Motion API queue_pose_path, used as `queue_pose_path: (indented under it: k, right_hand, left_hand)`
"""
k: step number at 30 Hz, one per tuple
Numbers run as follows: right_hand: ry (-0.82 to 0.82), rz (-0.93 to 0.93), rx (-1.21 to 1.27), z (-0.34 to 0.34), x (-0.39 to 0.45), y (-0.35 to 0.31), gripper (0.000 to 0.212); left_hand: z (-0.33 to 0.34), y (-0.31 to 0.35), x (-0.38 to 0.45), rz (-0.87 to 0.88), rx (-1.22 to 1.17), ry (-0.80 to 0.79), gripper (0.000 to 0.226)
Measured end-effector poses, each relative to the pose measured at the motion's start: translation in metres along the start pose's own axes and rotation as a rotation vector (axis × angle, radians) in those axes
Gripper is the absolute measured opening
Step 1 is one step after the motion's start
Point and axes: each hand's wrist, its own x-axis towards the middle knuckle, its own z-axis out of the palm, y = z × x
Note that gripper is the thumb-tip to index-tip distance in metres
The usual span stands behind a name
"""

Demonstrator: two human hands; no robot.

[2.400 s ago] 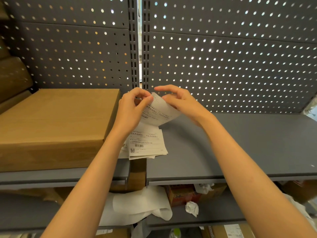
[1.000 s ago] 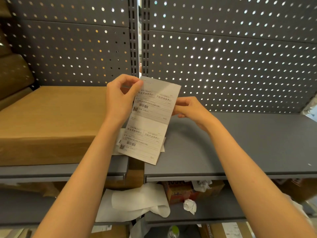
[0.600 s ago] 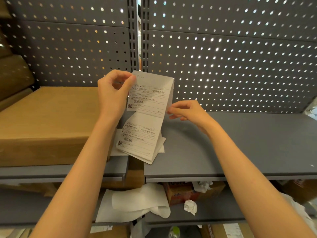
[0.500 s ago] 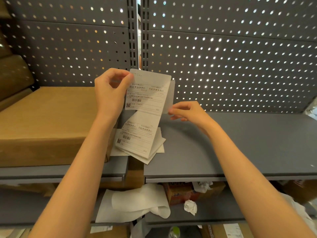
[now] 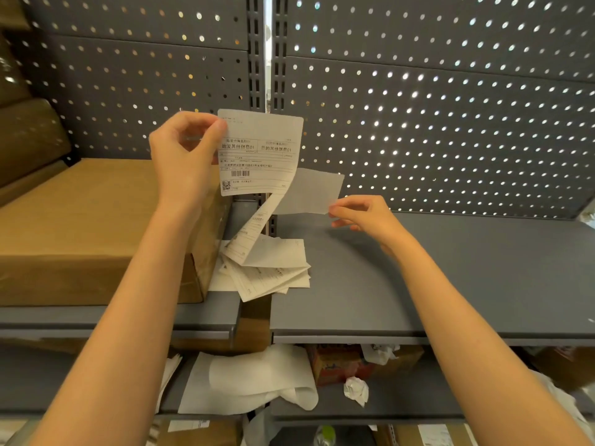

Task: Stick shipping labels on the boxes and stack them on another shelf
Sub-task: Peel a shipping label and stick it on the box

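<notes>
White printed paper, a shipping label [image 5: 260, 152] with a barcode and QR code, is held upright in front of the grey perforated back panel [image 5: 434, 101], pinched at its upper left corner by the thumb and fingers of the left hand [image 5: 185, 156]. The right hand [image 5: 363, 215] pinches the edge of a blank translucent backing sheet [image 5: 310, 191] that peels away from behind the label's lower right. Below the label, a folded strip of more labels [image 5: 254, 226] hangs down to a loose fanned pile of label sheets [image 5: 270, 268] on the grey metal shelf [image 5: 450, 278]. Just left of the pile, touching it, sits a large flat brown cardboard box [image 5: 90, 226] on the neighbouring shelf section
</notes>
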Motion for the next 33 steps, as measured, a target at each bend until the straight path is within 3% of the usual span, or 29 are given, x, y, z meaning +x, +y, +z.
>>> queue_pose_path:
  k: [10, 20, 25, 28, 33]
  right_hand:
    - [0.001, 0.003, 0.031, -0.003, 0.002, 0.000, 0.003]
    - [-0.004, -0.094, 0.017, -0.007, 0.005, -0.010, 0.028]
    - [0.146, -0.167, 0.104, -0.017, 0.013, -0.023, 0.041]
    - [0.185, -0.268, 0.104, -0.015, 0.006, -0.040, 0.031]
    - [-0.006, -0.289, 0.285, 0.015, -0.015, -0.076, 0.009]
  left_hand:
    - [-0.020, 0.007, 0.012, 0.005, -0.006, 0.064, 0.009]
    - [-0.033, 0.023, 0.000, -0.030, 0.040, 0.066, 0.006]
    - [-0.034, 0.030, -0.010, -0.054, 0.081, 0.055, 0.009]
    - [-0.033, 0.033, -0.016, -0.065, 0.094, 0.047, 0.014]
    - [-0.036, 0.033, -0.021, -0.078, 0.080, 0.038, 0.011]
